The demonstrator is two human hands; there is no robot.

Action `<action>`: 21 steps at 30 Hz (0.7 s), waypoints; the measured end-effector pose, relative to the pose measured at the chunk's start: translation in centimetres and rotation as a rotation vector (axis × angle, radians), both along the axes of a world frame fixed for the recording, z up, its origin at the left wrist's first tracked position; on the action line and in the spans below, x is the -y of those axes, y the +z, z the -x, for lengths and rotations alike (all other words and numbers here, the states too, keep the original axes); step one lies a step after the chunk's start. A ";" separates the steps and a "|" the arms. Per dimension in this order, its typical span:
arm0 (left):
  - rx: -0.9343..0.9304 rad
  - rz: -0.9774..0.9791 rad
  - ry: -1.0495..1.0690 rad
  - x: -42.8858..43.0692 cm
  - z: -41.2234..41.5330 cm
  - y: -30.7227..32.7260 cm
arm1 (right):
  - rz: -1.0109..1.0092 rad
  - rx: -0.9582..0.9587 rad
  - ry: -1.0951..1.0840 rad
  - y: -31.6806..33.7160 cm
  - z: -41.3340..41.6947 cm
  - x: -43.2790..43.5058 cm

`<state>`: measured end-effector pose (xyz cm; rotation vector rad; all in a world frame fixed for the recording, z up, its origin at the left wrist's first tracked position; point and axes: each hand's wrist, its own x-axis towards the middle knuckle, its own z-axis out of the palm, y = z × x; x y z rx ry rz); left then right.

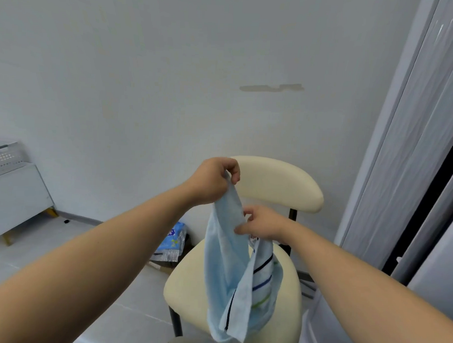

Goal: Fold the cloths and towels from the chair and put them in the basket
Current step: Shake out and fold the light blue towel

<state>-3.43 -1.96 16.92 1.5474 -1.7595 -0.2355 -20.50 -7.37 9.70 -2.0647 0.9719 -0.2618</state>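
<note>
Both forearms reach in from the bottom edge. Left hand (214, 182) pinches the top end of the light blue towel (223, 263) with curled fingers, held up in front of the chair (284, 183) backrest. Right hand (263, 224) grips the same towel lower down, fingers closed on the fabric. Towel hangs doubled over the cream seat – striped part to the right. White perforated basket (5, 156) sits far left on a cabinet (19, 197)

Two bare forearms are showing in the lower half of the frame. The left arm (102, 249) is spanning from the lower left corner toward the centre, the right arm (358, 273) from the lower right. Both are showing uncovered from frame edge to wrist, ending in the bare left hand (212, 181) and right hand (263, 224).
</note>
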 end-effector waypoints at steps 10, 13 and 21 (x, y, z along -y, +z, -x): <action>0.990 -0.067 0.369 -0.1 -2.6 -3.5 | 0.355 -0.184 -0.134 2.1 0.5 1.2; 0.955 -0.018 0.463 -0.2 -3.2 -4.2 | 0.412 -0.236 -0.157 3.3 0.9 1.3; 0.044 -0.076 0.683 0.5 -3.7 -4.6 | 0.501 -0.102 -0.227 4.9 1.5 1.3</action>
